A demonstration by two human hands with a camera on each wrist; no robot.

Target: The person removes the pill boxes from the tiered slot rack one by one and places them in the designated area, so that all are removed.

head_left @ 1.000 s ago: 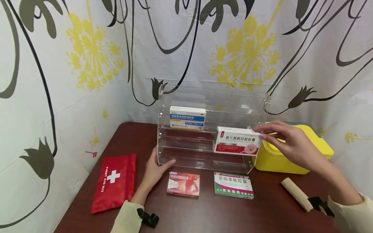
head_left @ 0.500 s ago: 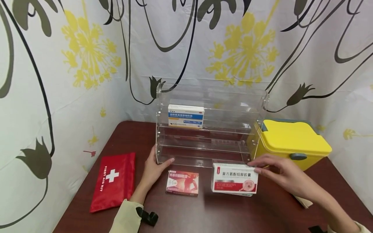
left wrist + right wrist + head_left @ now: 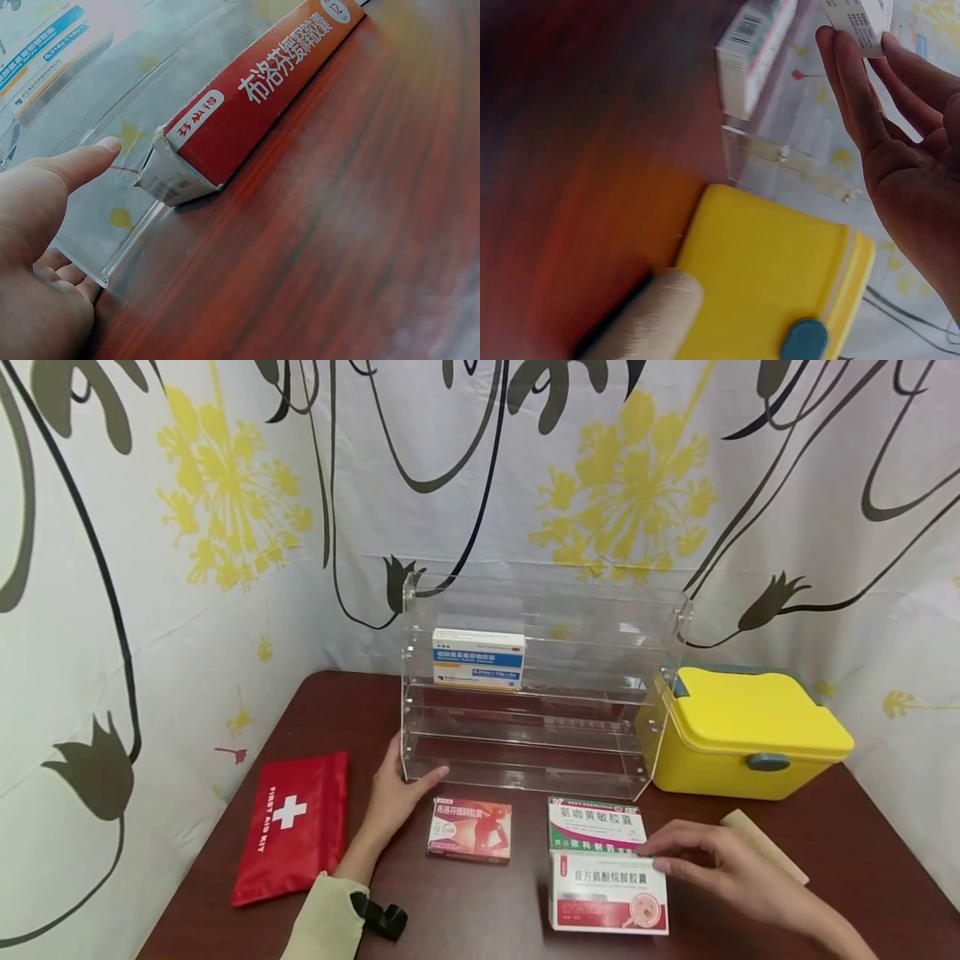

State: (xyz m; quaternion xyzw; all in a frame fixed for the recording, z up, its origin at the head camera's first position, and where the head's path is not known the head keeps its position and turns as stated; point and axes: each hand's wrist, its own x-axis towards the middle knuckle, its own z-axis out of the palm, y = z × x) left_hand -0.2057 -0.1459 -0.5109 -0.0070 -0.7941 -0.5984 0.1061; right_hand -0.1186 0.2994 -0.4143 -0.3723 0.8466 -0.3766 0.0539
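Note:
My right hand (image 3: 723, 868) pinches the right end of a white and red medicine box (image 3: 609, 893) between thumb and fingers. The box is held close over the table, its lettered face toward me, in front of a green and white medicine box (image 3: 592, 822) and overlapping its lower edge. In the right wrist view the fingertips hold the white box's end (image 3: 861, 26). My left hand (image 3: 393, 793) grips the lower left corner of a clear acrylic rack (image 3: 517, 774), thumb across the front. Near that thumb lies a red medicine box (image 3: 470, 831), flat on the table.
A white and blue medicine box (image 3: 478, 660) stands on an upper tier of the rack. The red first aid pouch (image 3: 292, 827) lies at left. A yellow lidded case (image 3: 757, 718) stands to the rack's right, with a beige strip (image 3: 767, 843) in front of it.
My right hand has brought the white and red box from the rack's right side down and toward me, past the green and white box. The left hand stays at the rack's corner.

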